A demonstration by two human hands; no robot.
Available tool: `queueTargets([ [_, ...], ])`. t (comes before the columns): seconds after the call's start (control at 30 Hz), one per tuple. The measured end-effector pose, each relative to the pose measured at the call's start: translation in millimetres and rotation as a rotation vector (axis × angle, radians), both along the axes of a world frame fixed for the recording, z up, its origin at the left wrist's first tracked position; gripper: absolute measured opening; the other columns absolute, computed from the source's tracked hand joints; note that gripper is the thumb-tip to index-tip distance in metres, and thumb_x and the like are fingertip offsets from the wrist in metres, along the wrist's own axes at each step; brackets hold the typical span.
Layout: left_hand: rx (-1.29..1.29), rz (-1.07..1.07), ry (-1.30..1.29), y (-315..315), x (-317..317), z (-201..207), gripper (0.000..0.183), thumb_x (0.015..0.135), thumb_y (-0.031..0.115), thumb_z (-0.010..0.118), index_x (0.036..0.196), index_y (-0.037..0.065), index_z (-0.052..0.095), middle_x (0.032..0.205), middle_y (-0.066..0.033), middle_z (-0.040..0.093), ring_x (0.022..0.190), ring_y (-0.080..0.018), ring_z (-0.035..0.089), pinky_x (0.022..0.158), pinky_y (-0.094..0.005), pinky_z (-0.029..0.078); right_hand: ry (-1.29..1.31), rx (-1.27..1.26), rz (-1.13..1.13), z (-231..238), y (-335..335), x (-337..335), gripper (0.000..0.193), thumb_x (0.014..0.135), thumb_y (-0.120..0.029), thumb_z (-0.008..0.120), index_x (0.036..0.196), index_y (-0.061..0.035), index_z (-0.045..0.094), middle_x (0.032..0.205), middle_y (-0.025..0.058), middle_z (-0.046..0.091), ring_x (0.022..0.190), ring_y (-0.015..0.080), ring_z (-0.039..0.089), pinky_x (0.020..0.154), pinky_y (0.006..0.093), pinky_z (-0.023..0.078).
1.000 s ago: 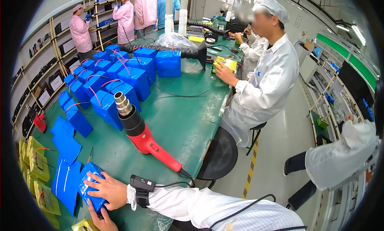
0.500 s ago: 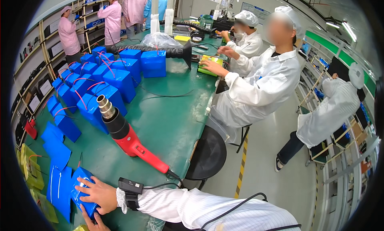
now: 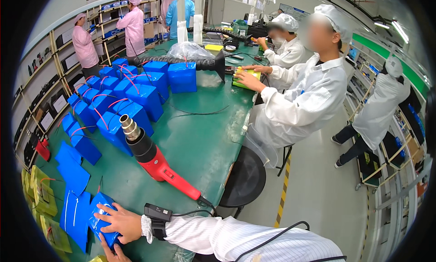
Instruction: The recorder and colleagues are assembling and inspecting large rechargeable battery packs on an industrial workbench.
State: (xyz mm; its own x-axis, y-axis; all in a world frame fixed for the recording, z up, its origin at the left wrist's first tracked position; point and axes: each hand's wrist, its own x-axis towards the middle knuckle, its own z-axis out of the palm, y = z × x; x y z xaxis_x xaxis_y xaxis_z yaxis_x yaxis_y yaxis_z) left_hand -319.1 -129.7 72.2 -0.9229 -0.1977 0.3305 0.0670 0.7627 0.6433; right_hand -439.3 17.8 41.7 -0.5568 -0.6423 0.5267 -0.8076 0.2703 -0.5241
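A blue-wrapped battery pack (image 3: 101,210) lies tilted at the table's near left, a thin wire rising from its far end. Across its top spread the fingers of my right hand (image 3: 123,224), curved over the wrap and gripping it. My left hand (image 3: 113,253), partly cut off by the lower edge, holds the near end with its fingers and thumb against it. Flat blue wrap sleeves (image 3: 76,212) lie just left of the pack. Beyond my hands rests a red heat gun (image 3: 165,171), its metal nozzle pointing up and away.
Several finished-looking blue packs (image 3: 131,112) with red wires stand farther back. Yellow packs (image 3: 43,194) line the left edge. A black flexible duct (image 3: 190,62) crosses the table. A black stool (image 3: 243,175) and a co-worker (image 3: 304,96) handling a yellow-green pack (image 3: 247,76) are at right.
The whole view has shifted slightly, with things now lower and farther right. My hands stay on the pack. The nearest co-worker's raised hand has come down to their pack; a person at far right has moved.
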Motion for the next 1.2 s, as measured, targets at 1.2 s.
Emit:
queueTargets([
  [1.2, -0.038, 0.013, 0.025, -36.2, -6.3, -40.3, 0.046, 0.101, 0.025, 0.053, 0.133, -0.007, 0.058, 0.100, -0.0346, 0.068, 0.081, -0.0466, 0.064, 0.078, -0.0460, 0.052, -0.074, -0.058, 0.043, 4.0, 7.9, -9.1, 0.057, 0.059, -0.029, 0.089, 0.113, -0.0155, 0.073, 0.158, 0.0200, 0.036, 0.153, 0.0442, 0.015, 0.111, 0.0679, 0.028],
])
